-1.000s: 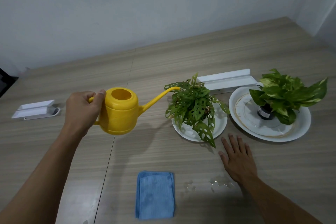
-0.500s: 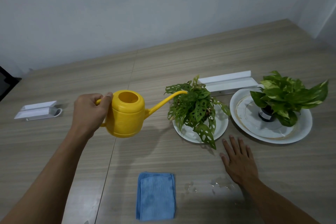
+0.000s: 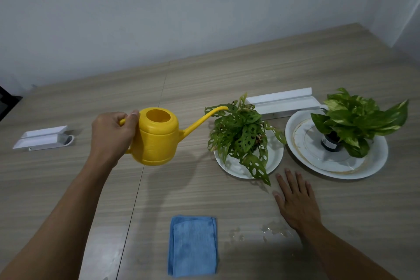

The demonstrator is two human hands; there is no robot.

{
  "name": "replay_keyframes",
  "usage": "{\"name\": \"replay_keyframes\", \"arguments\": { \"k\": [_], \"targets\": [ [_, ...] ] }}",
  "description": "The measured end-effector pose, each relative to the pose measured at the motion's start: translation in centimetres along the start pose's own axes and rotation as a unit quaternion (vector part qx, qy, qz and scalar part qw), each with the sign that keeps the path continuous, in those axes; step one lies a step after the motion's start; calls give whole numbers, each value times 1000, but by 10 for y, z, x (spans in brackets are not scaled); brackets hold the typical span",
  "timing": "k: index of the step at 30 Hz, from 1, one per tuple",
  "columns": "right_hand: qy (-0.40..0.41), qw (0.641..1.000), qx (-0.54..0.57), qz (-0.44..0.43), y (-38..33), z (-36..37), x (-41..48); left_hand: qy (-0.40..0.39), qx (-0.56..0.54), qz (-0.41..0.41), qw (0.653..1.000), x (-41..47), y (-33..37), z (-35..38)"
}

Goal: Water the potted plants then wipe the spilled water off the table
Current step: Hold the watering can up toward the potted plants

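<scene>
My left hand (image 3: pixel 112 135) grips the handle of a yellow watering can (image 3: pixel 156 137), held above the table, its spout tip at the upper left leaves of the holey-leaved plant (image 3: pixel 242 135). That plant stands on a small white plate (image 3: pixel 273 161). A second plant with broad green leaves (image 3: pixel 356 120) sits in a dark pot on a larger white plate (image 3: pixel 372 166) to the right. My right hand (image 3: pixel 295 200) lies flat on the table, fingers apart, below the small plate. A folded blue cloth (image 3: pixel 193 245) lies near the front edge, with spilled water drops (image 3: pixel 272 232) to its right.
A long white tray-like piece (image 3: pixel 284 103) lies behind the two plates. A smaller white piece (image 3: pixel 42 138) lies at the far left. The wooden table (image 3: pixel 227 75) runs back to a pale wall.
The watering can moved right, bringing its spout to the holey-leaved plant's leaves, and it now sits a little more level. My right hand stayed flat on the table.
</scene>
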State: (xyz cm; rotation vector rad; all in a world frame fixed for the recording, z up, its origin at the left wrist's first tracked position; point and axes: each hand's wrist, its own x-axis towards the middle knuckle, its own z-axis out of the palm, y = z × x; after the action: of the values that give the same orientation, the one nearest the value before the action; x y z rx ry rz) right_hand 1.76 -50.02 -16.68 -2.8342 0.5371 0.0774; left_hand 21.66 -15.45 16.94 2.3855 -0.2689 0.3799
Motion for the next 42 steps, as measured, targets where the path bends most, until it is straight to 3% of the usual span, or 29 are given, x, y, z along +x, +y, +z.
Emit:
{"name": "replay_keyframes", "arguments": {
  "k": [42],
  "targets": [
    [1, 1000, -8, -3, 3, 5, 3, -17, 15, 25, 999, 2, 2, -7]
  ]
}}
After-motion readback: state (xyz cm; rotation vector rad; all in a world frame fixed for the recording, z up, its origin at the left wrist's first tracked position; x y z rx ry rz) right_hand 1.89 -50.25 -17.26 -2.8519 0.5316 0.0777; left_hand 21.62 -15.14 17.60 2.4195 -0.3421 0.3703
